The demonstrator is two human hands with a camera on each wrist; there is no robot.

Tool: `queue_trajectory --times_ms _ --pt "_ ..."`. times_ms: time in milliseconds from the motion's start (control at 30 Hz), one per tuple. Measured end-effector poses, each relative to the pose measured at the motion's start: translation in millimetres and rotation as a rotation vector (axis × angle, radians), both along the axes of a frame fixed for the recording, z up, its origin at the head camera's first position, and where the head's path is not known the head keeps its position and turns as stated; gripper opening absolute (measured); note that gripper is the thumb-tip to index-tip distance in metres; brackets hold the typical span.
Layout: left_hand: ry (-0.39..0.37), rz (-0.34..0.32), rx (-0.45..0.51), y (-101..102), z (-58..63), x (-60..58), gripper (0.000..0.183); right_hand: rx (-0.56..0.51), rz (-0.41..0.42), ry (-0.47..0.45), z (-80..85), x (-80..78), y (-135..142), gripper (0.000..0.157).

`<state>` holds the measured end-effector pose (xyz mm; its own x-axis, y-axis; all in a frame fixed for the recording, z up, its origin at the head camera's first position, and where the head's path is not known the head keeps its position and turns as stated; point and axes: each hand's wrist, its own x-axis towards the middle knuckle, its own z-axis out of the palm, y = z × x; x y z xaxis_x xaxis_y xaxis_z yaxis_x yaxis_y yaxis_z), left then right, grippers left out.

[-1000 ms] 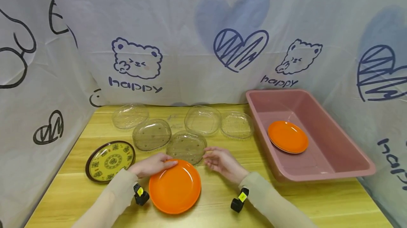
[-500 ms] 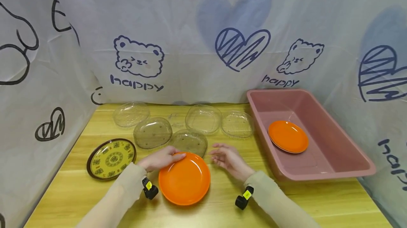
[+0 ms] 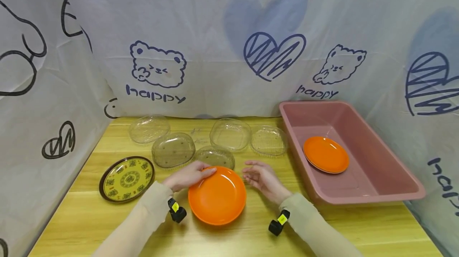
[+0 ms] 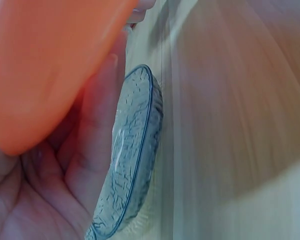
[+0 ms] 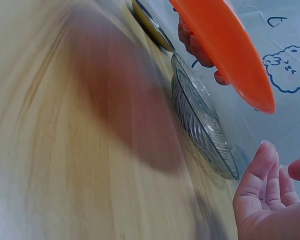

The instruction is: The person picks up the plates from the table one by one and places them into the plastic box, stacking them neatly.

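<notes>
My left hand (image 3: 187,176) grips an orange plate (image 3: 217,199) by its upper left rim, thumb on top and fingers beneath. In the right wrist view the plate (image 5: 235,55) is held above the table, its shadow falling on the wood. My right hand (image 3: 264,180) hovers just right of the plate, apart from it, with relaxed fingers and nothing in them. Beyond the plate a clear oval dish (image 3: 215,156) is partly covered by it. Another orange plate (image 3: 326,154), perhaps stacked on one more, lies in the pink tub (image 3: 373,200) on the right.
A yellow patterned plate (image 3: 127,179) with a dark rim lies at the left. Several clear dishes stand at the back, among them one dish (image 3: 173,150) left of centre and one (image 3: 269,140) beside the tub. A printed cloth (image 3: 215,69) hangs behind the table.
The left hand has carried the orange plate to the right and a little farther from me. The right hand has shifted slightly right. The other plates and the tub stay put.
</notes>
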<state>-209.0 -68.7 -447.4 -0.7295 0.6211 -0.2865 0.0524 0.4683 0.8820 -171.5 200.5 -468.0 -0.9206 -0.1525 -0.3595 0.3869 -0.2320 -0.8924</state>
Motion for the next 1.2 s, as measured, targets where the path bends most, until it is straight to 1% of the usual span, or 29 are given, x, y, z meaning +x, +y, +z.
queue_trajectory --times_ms 200,467,633,800,1000,1067,1133,1200 --pt "0.002 0.031 0.016 8 0.0 0.0 0.037 0.0 -0.009 0.008 0.1 0.0 6 0.041" --pt "-0.047 0.059 0.068 17 -0.2 -1.2 0.041 -0.015 -0.02 0.003 -0.2 -0.4 10 0.037" --pt "-0.045 0.09 0.089 24 1.3 -0.8 0.04 -0.019 -0.032 0.01 0.2 -0.5 10 0.037" --pt "-0.033 0.136 0.121 32 2.6 0.2 0.039 -0.032 -0.055 0.005 1.0 -0.4 9 0.035" --pt "-0.047 0.212 0.144 41 1.6 -0.2 0.039 -0.082 -0.103 0.024 0.6 0.3 10 0.023" --pt "-0.048 0.234 0.153 43 1.0 -0.4 0.04 -0.1 -0.115 0.023 0.6 0.9 10 0.025" --pt "-0.047 0.256 0.168 46 1.0 -0.5 0.04 -0.122 -0.126 0.02 0.5 1.4 11 0.03" --pt "-0.033 0.278 0.178 49 1.5 -0.3 0.04 -0.143 -0.149 0.013 0.8 1.8 11 0.035"
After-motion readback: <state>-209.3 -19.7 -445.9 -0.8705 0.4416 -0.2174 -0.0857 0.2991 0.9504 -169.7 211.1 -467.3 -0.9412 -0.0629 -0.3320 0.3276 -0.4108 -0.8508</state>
